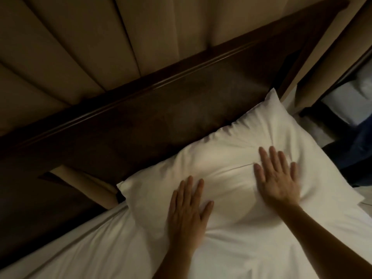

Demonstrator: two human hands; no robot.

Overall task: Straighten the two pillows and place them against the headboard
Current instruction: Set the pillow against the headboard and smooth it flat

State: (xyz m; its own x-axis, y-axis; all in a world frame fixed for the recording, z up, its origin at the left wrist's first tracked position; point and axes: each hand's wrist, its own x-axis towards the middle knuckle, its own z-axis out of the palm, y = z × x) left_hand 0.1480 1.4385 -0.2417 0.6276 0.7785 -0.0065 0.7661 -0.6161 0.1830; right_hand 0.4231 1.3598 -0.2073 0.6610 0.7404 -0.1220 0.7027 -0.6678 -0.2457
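Note:
A white pillow (227,152) lies on the bed with its long edge against the dark wooden headboard (153,121). My left hand (188,210) rests flat on the pillow's near left part, fingers spread. On the pillow's right part, my right hand (276,178) presses down flat, fingers apart. Creases run across the pillowcase between the hands. Only one pillow is in view; I cannot make out a second one.
White bed sheet (90,248) covers the mattress below the pillow. Padded beige wall panels (80,37) rise behind the headboard. At the right edge stand a dark bedside area with blue fabric (360,146) and another white bed (346,105).

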